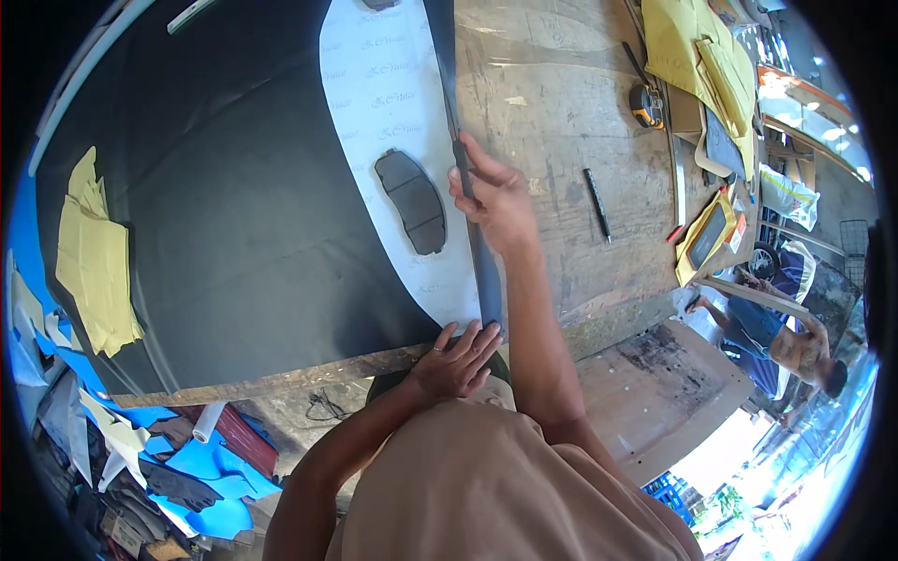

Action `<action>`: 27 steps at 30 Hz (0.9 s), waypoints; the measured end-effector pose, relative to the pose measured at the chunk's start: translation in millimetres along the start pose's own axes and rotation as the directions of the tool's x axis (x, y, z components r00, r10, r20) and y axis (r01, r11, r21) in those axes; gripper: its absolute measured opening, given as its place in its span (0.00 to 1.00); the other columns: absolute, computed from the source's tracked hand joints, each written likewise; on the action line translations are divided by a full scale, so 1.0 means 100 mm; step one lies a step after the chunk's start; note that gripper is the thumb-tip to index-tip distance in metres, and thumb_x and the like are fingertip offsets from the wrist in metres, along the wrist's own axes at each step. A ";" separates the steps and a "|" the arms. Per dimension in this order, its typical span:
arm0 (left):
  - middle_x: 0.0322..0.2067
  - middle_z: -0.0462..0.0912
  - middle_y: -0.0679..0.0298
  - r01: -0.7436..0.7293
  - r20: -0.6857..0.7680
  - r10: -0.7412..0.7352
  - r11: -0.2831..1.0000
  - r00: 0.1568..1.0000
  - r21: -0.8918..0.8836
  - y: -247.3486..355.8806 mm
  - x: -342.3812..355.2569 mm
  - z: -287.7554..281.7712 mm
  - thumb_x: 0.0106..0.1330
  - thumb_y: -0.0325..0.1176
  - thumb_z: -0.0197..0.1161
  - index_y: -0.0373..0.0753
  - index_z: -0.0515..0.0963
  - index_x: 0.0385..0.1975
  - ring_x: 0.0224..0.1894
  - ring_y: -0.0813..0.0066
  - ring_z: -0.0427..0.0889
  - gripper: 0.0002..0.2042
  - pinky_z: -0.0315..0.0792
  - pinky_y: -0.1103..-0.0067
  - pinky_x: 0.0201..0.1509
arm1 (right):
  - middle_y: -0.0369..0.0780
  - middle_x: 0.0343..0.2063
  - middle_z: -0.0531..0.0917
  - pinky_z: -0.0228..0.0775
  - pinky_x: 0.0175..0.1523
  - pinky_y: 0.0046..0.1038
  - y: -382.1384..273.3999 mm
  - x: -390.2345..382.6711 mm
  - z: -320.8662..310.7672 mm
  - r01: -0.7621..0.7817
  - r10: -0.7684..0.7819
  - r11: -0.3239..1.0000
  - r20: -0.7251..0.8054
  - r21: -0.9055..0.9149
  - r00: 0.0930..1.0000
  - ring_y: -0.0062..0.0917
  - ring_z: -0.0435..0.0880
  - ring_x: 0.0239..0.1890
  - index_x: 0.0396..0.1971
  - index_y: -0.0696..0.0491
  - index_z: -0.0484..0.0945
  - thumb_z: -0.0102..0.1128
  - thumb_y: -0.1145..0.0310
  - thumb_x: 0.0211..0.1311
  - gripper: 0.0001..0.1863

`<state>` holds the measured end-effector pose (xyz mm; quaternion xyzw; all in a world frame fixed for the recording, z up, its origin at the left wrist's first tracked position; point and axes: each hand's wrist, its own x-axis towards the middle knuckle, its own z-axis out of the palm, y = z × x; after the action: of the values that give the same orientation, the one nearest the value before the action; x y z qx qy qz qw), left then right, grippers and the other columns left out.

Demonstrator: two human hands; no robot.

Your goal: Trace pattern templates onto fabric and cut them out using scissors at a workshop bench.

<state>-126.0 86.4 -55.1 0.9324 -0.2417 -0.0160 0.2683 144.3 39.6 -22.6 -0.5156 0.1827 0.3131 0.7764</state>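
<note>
- Yellow paper (94, 262): on the black sheet (224, 206), near its left edge; likely light and easily creased.
- Black sheet: spread over the counter (552, 84); probably soft, pliable and slightly slick. Grasp by a free edge. The top is cut off.
- Template (383, 93): white, on the sheet's right part; likely thin and light. Handle by the rim. Its upper end leaves the view.
- Dark pad (412, 203): on the template; likely heavy and rigid. Lift by the long sides. A second pad (379, 3) is mostly cut off above.
- Left grip (454, 365): fingers extended at the template's lower end, pinching nothing; pressure cannot be told.
- Tool (459, 154): slim, at the template's right edge; likely stiff. Hold by the handle; its tip is unclear.
- Right grip (500, 206): closed around the tool's handle, partly hiding it.
</note>
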 end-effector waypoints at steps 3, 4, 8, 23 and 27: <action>0.74 0.69 0.58 -0.006 -0.002 0.006 1.000 1.000 0.000 -0.01 0.01 -0.02 0.68 0.48 0.57 0.38 0.75 0.68 0.72 0.56 0.68 0.30 0.61 0.55 0.70 | 0.42 0.32 0.85 0.53 0.24 0.11 0.02 0.05 0.00 0.019 -0.019 1.000 0.005 -0.016 1.000 0.17 0.74 0.26 0.67 0.53 0.77 0.56 0.86 0.64 0.30; 0.74 0.69 0.57 -0.009 -0.003 0.009 1.000 1.000 0.000 -0.02 0.02 -0.03 0.68 0.48 0.57 0.38 0.75 0.68 0.72 0.56 0.68 0.30 0.61 0.55 0.70 | 0.41 0.31 0.85 0.52 0.24 0.11 0.03 0.06 0.00 0.029 -0.029 0.999 0.007 -0.024 1.000 0.17 0.74 0.26 0.67 0.53 0.77 0.57 0.86 0.64 0.30; 0.72 0.70 0.56 -0.010 -0.010 0.010 1.000 1.000 -0.029 -0.03 0.04 -0.06 0.70 0.46 0.55 0.37 0.74 0.68 0.71 0.55 0.68 0.29 0.60 0.56 0.71 | 0.41 0.31 0.85 0.50 0.23 0.11 -0.12 0.18 0.12 0.010 -0.011 0.999 -0.009 -0.053 1.000 0.16 0.72 0.24 0.67 0.53 0.78 0.59 0.84 0.64 0.29; 0.72 0.71 0.59 -0.018 -0.029 0.017 1.000 0.999 -0.010 -0.04 0.00 0.07 0.72 0.48 0.53 0.41 0.75 0.67 0.70 0.56 0.69 0.27 0.61 0.55 0.69 | 0.40 0.30 0.85 0.46 0.21 0.12 -0.40 0.68 0.32 0.015 -0.015 0.996 0.001 -0.090 1.000 0.16 0.70 0.21 0.65 0.51 0.79 0.59 0.84 0.65 0.29; 0.71 0.73 0.60 -0.026 -0.021 0.026 1.000 0.999 0.010 -0.04 0.00 0.08 0.72 0.49 0.54 0.42 0.77 0.65 0.70 0.56 0.70 0.27 0.63 0.54 0.67 | 0.40 0.31 0.85 0.46 0.21 0.12 -0.46 0.79 0.37 0.020 -0.020 0.997 0.004 -0.081 1.000 0.16 0.71 0.21 0.65 0.51 0.79 0.59 0.84 0.65 0.28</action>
<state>-125.7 85.1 -64.1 0.9305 -0.2511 -0.0015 0.2666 232.3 84.4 -24.1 -0.5480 0.1633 0.3132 0.7582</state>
